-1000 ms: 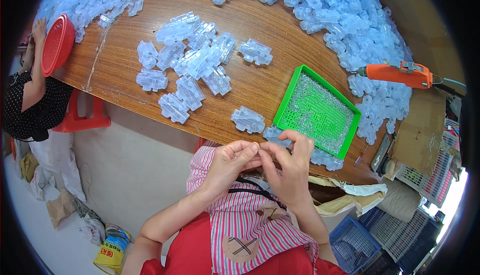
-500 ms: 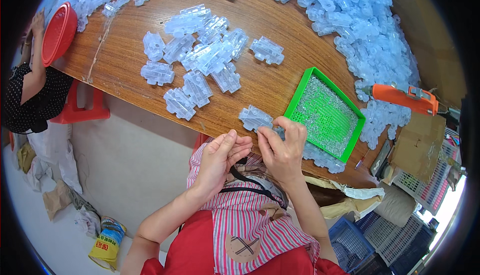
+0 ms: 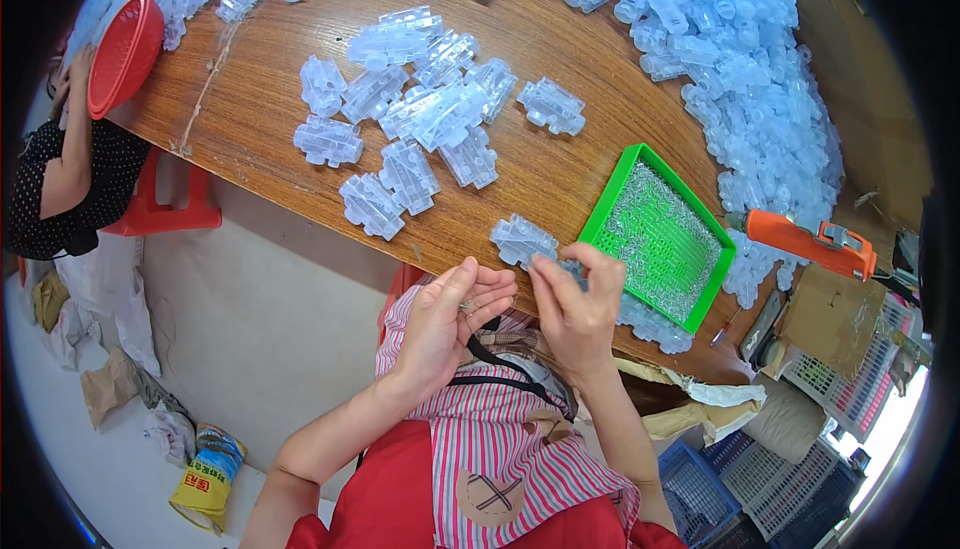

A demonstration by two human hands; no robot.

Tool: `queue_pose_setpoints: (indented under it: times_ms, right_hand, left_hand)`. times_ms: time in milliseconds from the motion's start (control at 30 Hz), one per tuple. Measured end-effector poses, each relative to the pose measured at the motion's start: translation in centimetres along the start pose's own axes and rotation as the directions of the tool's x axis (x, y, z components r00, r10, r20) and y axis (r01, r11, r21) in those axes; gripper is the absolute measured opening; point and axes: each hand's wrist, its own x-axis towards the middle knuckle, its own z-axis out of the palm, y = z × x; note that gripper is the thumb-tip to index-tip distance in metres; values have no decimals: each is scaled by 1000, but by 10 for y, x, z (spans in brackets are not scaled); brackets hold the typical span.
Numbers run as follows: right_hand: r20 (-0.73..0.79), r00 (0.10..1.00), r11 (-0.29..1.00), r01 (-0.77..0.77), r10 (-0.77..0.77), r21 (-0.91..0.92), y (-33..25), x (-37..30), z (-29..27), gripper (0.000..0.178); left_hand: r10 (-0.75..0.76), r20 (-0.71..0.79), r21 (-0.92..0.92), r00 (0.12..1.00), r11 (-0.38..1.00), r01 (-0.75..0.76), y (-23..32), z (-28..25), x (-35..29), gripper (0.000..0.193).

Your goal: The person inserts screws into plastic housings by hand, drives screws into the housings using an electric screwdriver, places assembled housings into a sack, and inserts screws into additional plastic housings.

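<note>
Your left hand (image 3: 438, 325): palm up, cupped just off the near edge of the brown wood-grain surface (image 3: 480, 164), thumb raised, fingers half-curled and parted from it. Small metallic glints lie among those fingers; too small to tell what they are. Your right hand (image 3: 585, 311): to the right of the left, well bent at the knuckles, back of the hand up. Thumb and index tips close together beside the plastic; cannot tell whether they grip anything. Both forearms come up from below, hands near each other, not touching.

Nearest piece, a clear, bluish plastic casting with stepped, notched edges (image 3: 520, 239): lies flat near the surface's edge, just beyond your right fingertips. A loose cluster of similar clear castings (image 3: 435, 114) sits farther off, left of centre, some overlapping.

Bright green rectangular plastic tray (image 3: 611, 197): right of that nearest casting, perforated floor, strewn with small silvery metal pieces (image 3: 690, 214), thicker along the sides, thinner mid-floor.
</note>
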Motion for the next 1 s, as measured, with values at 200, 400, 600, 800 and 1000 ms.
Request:
queue_pose_setpoints:
  times_ms: [200,400,600,800,1000]
  right_hand:
    - [31,973,935,-230,230,272,-13,0,-26,18]
    - [158,979,956,-161,125,244,-22,-3,-35,19]
    - [158,984,979,-106,79,173,-28,-4,-36,20]
    - [131,990,998,52,-48,-26,-33,-6,-35,21]
    - [91,993,997,71,-72,22,-30,-4,-32,21]
  left_hand:
    - [-143,253,-273,957,938,213,6,12,1,62]
    - [-146,393,-266,908,927,264,2,16,1,68]
    - [-112,381,-194,918,961,198,-2,23,-4,68]
    - [-93,380,-158,920,974,164,-2,25,-5,68]
    - [-77,378,-197,923,967,161,-1,30,-6,64]
